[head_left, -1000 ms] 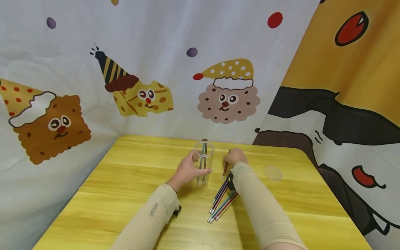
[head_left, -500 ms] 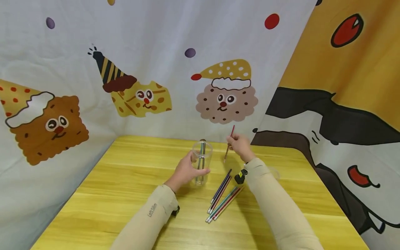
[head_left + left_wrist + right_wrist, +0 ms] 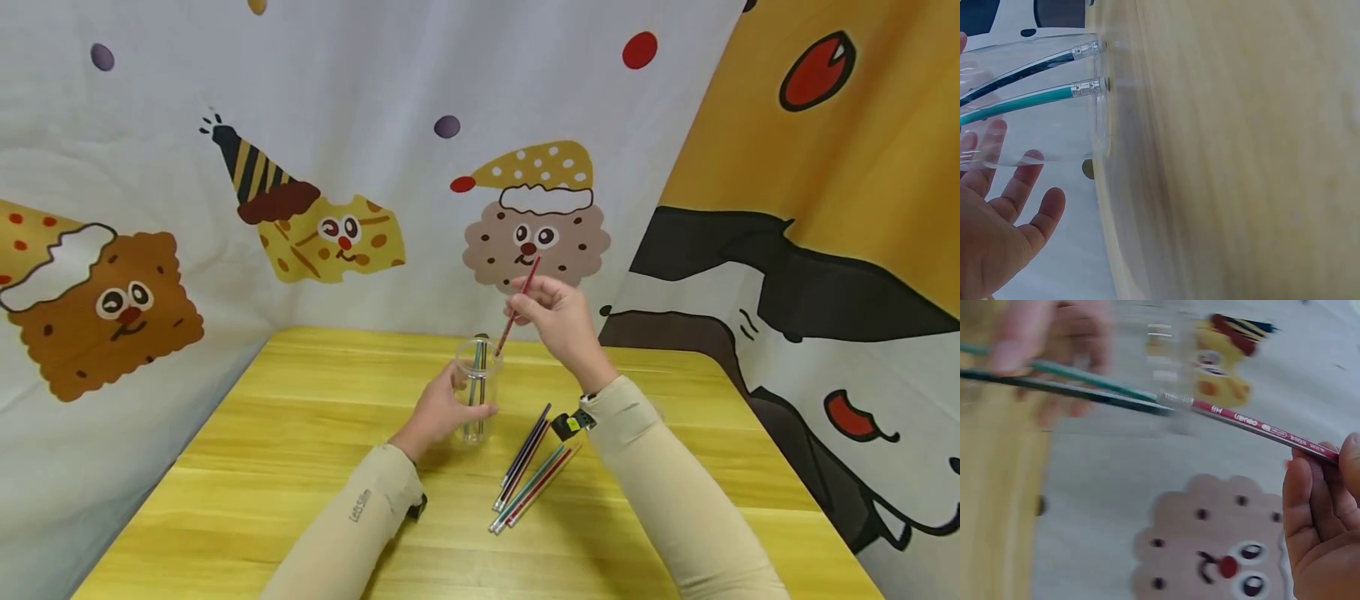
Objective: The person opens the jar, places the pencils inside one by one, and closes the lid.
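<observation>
A clear plastic cup stands upright on the table, gripped around its side by my left hand. Inside it lean a teal pencil and a dark pencil, their metal-banded eraser ends at the bottom. My right hand pinches a red pencil between thumb and fingers, above and right of the cup. This pencil tilts, its eraser end down at the cup's mouth; whether it has passed the rim I cannot tell. Several loose pencils lie on the table in front of the cup.
The yellow wood-grain table ends at a white curtain printed with cartoon figures. The right sleeve passes just right of the loose pencils. A black wrist device hangs close above the table near them.
My right hand has picked the red pencil up off the table, raised it and brought it left to the cup's mouth. The left hand keeps holding the cup in place.
</observation>
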### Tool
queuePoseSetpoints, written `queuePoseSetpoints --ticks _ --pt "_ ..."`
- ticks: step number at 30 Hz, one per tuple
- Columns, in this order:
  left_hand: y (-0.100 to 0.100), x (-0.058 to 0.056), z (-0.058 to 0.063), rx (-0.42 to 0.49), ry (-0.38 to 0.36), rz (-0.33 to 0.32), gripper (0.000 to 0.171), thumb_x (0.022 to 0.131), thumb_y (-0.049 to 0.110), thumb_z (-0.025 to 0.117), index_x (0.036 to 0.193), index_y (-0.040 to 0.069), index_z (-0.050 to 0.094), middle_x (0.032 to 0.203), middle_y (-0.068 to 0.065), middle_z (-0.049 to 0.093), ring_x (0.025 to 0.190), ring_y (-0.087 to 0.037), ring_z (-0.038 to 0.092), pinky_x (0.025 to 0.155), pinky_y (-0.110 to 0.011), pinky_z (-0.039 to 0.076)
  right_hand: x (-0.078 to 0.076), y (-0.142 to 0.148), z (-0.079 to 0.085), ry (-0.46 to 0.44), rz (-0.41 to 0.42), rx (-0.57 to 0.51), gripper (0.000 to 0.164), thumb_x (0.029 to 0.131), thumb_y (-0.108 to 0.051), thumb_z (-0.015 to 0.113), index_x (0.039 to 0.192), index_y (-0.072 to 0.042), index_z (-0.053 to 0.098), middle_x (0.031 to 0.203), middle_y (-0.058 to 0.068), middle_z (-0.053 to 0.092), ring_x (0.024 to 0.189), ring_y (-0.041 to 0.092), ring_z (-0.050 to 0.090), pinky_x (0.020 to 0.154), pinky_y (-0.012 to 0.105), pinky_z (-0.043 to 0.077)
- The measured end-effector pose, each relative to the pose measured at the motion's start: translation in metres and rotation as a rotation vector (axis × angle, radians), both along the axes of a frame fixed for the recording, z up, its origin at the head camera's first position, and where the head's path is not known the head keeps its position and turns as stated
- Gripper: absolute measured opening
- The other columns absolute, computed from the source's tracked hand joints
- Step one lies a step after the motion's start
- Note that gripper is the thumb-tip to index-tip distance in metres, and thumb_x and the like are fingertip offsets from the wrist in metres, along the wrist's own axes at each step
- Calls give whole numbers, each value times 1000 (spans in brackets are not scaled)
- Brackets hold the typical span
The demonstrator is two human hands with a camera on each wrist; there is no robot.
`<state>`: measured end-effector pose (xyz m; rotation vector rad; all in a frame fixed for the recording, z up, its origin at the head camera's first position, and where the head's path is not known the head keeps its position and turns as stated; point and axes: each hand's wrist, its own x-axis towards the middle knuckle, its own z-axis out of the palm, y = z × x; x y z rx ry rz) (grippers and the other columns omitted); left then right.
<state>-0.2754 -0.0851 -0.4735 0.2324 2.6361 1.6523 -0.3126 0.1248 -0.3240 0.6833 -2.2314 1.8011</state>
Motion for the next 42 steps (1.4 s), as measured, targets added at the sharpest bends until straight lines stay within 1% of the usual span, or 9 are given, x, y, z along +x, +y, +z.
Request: queuePoseSetpoints --ticks 2,4,7,9,14,24,30,38,42 --pt "0 0 -1 3 1 -1 87 80 48 95 152 26 51 137 -12 62 127 -35 60 101 -56 56 3 -4 -13 1 -6 117 21 104 -18 72 123 -10 76 101 10 83 89 15 77 81 30 64" --pt "0 0 -1 13 8 -4 85 81 45 94 152 25 51 140 -12 63 130 -36 60 103 -58 55 7 -7 -24 -10 2 196 22 104 -18 72 124 -10 77 104 12 82 92 18 78 84 33 64" --pt "1 -1 -1 18 16 -11 83 82 43 94 151 24 52 143 -12 63 133 -36 59 105 -59 54 11 -9 -35 -20 11 268 23 102 -19 74 124 -11 77 105 13 82 96 20 78 89 39 64" --pt "1 -1 -1 16 21 -13 82 82 43 94 150 25 52 144 -11 63 134 -35 59 105 -60 54 13 -10 -39 -22 8 288 24 102 -19 75 124 -11 77 104 11 82 97 20 78 92 43 63" --pt "1 -1 1 12 33 -1 79 83 41 94 149 25 53 140 -9 64 131 -34 59 104 -58 55 14 -12 -39 -18 -3 298 28 101 -20 76 129 -12 75 105 10 82 99 23 78 92 46 62" --pt "1 0 0 24 10 -1 78 83 42 94 148 26 53 140 -8 64 132 -34 59 105 -58 54 15 -12 -39 -46 0 312 33 102 -23 74 134 -15 72 107 6 81 97 18 77 88 38 62" --pt "1 0 -1 25 9 -7 79 83 40 94 149 27 53 142 -8 63 132 -33 58 104 -58 55 15 -11 -41 -38 9 312 38 103 -22 74 140 -16 68 106 7 81 93 21 75 83 36 59" --pt "0 1 -1 31 1 -14 78 86 38 92 151 26 51 144 -10 62 134 -34 57 104 -59 54 16 -11 -42 -43 13 304 35 104 -23 72 139 -16 69 111 10 81 97 20 77 88 37 60" --pt "0 2 -1 31 0 -14 79 85 40 92 150 26 51 145 -10 61 134 -34 57 104 -59 54 16 -12 -43 -28 8 311 30 103 -22 73 132 -17 73 110 10 82 92 20 76 83 34 59"
